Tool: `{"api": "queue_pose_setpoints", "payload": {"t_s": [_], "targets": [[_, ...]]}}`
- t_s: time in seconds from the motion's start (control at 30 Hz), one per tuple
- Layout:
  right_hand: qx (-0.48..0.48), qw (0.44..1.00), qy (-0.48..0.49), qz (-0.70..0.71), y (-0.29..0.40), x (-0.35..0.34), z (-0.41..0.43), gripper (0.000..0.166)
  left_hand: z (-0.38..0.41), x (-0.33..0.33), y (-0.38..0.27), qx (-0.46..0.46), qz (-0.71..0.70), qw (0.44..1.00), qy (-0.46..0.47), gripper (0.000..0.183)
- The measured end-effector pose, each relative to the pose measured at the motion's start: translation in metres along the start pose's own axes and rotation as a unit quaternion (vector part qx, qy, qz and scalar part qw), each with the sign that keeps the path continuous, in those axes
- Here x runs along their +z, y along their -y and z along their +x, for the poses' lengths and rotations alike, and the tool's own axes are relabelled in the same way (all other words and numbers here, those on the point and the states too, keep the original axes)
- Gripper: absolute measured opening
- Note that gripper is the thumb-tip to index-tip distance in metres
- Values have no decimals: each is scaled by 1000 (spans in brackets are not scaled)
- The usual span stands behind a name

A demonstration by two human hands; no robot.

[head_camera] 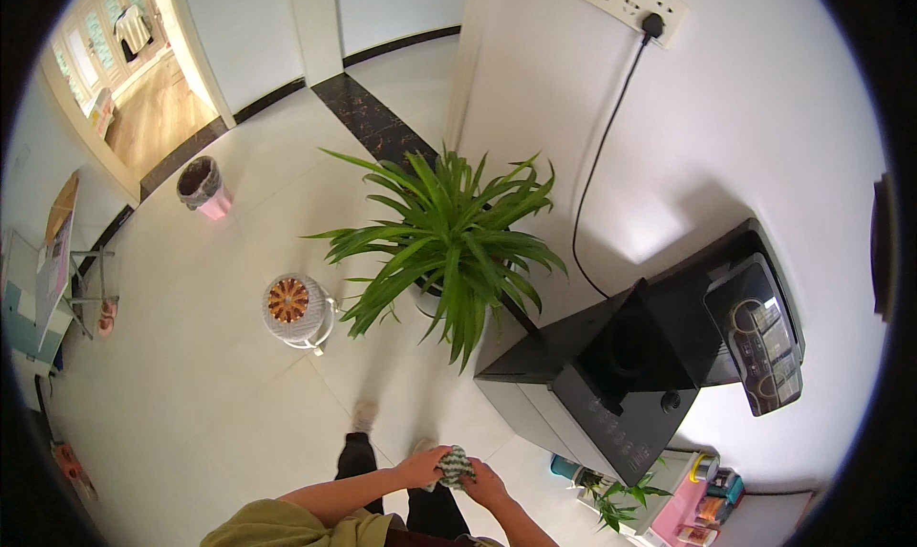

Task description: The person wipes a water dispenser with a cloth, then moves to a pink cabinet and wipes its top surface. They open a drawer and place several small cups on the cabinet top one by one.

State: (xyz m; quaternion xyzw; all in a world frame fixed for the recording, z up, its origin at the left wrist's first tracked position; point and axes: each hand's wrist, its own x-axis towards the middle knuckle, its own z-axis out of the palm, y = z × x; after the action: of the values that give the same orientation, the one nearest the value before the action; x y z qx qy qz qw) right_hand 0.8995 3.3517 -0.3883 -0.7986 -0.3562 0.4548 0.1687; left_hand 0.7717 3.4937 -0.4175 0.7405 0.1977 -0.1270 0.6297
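Observation:
Between my two hands is a folded cloth (454,467) with green and white stripes, held in front of my body at about waist height. My left hand (423,467) grips its left side, while the fingers of my right hand (488,485) close on its right edge. Ahead of me stands a potted spider plant (451,239) with long green leaves; its pot is mostly hidden beneath them. To the right is a black tea bar water dispenser (623,389) with a glossy top and a raised control panel (763,339).
A small round stool (297,310) stands left of the plant. Farther off is a pink trash bin (215,201) with a dark liner. A black power cord (591,167) runs from a wall socket (630,6) to the dispenser. A pink-topped cabinet (677,500) holds jars and packets at lower right.

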Motion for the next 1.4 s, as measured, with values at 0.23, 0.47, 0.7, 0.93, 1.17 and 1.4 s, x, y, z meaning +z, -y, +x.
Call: {"api": "queue_pose_setpoints", "payload": {"t_s": [0.23, 0.47, 0.7, 0.93, 1.17, 1.4], "targets": [[130, 979, 158, 21, 29, 24, 25, 62, -27, -42, 102, -101, -56, 987, 112, 66], [312, 927, 60, 199, 50, 93, 61, 57, -80, -175, 264, -275, -317, 907, -42, 54], [314, 933, 37, 171, 97, 179, 98, 57, -109, -294, 407, -329, -296, 867, -230, 30], [306, 933, 188, -3, 135, 257, 145, 59, -91, -358, 554, -326, -192, 853, -359, 31], [388, 912, 130, 34, 109, 271, 147, 59, -47, -398, 617, -325, -182, 821, -433, 65], [406, 912, 61, -26, 86, 281, 110, 58, -24, -405, 632, -240, -354, 841, -332, 75]]}}
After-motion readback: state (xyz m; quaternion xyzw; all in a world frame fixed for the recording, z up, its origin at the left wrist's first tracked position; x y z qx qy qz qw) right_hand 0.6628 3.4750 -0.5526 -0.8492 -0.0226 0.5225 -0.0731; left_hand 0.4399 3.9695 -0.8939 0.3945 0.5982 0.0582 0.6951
